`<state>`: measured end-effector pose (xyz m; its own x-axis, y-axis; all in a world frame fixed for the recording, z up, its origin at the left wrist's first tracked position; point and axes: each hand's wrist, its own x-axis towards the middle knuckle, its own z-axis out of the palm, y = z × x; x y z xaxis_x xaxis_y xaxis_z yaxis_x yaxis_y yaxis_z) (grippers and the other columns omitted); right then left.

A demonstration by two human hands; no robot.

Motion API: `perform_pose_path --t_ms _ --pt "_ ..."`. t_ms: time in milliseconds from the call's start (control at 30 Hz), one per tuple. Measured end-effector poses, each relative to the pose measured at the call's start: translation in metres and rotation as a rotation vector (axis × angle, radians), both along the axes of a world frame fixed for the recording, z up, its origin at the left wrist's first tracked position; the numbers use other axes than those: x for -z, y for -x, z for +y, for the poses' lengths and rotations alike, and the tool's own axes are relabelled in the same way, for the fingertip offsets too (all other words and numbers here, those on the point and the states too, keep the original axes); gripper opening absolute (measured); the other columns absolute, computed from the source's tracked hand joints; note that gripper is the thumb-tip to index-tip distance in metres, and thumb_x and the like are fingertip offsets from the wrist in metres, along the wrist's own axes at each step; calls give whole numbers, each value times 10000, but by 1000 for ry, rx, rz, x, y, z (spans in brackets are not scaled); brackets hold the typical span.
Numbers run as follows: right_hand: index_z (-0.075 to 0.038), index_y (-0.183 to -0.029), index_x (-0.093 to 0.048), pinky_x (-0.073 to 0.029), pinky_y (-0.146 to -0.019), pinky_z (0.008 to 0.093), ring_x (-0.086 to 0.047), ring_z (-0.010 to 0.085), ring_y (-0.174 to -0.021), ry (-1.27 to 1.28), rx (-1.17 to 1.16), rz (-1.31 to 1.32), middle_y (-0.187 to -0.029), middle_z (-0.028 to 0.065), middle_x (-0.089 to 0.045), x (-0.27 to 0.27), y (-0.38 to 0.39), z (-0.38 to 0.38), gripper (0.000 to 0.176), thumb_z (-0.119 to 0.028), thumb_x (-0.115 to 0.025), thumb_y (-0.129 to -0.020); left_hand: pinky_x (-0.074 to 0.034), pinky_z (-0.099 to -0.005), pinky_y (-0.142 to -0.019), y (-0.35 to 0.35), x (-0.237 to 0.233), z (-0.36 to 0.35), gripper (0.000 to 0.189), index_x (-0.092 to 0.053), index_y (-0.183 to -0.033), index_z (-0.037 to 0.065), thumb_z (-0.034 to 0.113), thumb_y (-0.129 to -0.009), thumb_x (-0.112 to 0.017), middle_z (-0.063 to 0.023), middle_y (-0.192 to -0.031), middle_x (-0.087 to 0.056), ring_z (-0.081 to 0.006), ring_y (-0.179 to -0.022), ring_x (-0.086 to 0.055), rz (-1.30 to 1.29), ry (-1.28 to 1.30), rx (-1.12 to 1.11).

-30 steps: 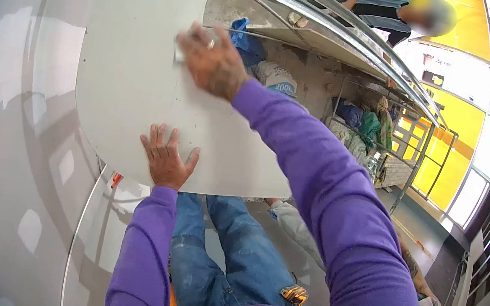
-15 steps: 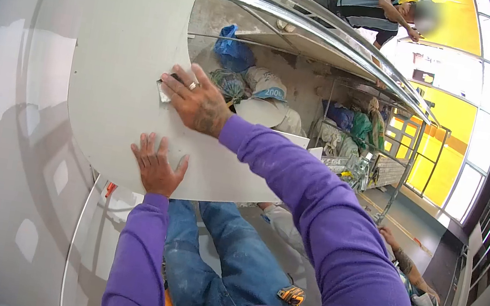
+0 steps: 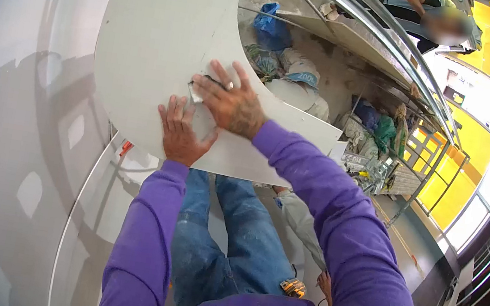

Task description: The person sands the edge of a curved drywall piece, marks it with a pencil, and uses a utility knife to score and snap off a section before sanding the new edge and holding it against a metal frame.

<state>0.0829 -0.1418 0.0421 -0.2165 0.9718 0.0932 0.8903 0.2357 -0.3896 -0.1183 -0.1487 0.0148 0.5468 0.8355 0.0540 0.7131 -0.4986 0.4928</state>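
Note:
A large pale board (image 3: 163,25) with a curved edge lies across the space over my legs. My left hand (image 3: 184,130) rests flat on it near the front edge, fingers spread and pointing away from me. Close beside it, my right hand (image 3: 233,96), with a ring on one finger, presses a small flat piece (image 3: 196,94) against the board's face. That piece has a dark edge and a pale side, like folded sandpaper; the palm hides most of it.
Shiny metal rails (image 3: 369,19) and a plank (image 3: 345,44) run behind the board. Filled sacks (image 3: 383,133), a blue bag (image 3: 271,26) and a marked cap (image 3: 304,72) lie beyond. A pale wall (image 3: 15,148) rises at left. People (image 3: 430,16) are nearby; a tape measure (image 3: 293,287) hangs at my waist.
The view has shifted, so the board and background sit farther right. My right hand has slid the small piece along the board, closer to my left hand, which stays flat.

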Motion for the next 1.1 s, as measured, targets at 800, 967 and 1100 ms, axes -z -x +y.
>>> perform_pose_path --t_ms 800,967,1100 --pt "-166 -1325 -690 -163 -1271 588 -410 260 -1511 -101 35 -93 -1508 -18 -587 0 -55 -16 414 -238 -668 -919 -138 -698 -1253 0 -3 -3 932 -397 -1437 68 538 -777 -858 -197 -1529 -392 -412 -1541 -272 -18 -15 72" --pt "-192 -1361 -659 -118 -1287 579 -399 252 -1522 151 55 -272 -1570 -41 -535 -28 -126 -122 469 -205 -698 -895 -96 -688 -1259 -13 -17 1 1104 -313 -1567 68 604 -757 -837 -199 -1607 -355 -390 -1562 -250 58 43 50" --pt "-192 -1380 -650 -150 -1278 588 -384 278 -1530 124 108 -180 -1551 -29 -550 -21 -102 -103 486 -201 -692 -896 -79 -678 -1260 -12 -13 2 1182 -282 -1596 64 655 -732 -830 -192 -1649 -321 -384 -1579 -219 107 42 56"
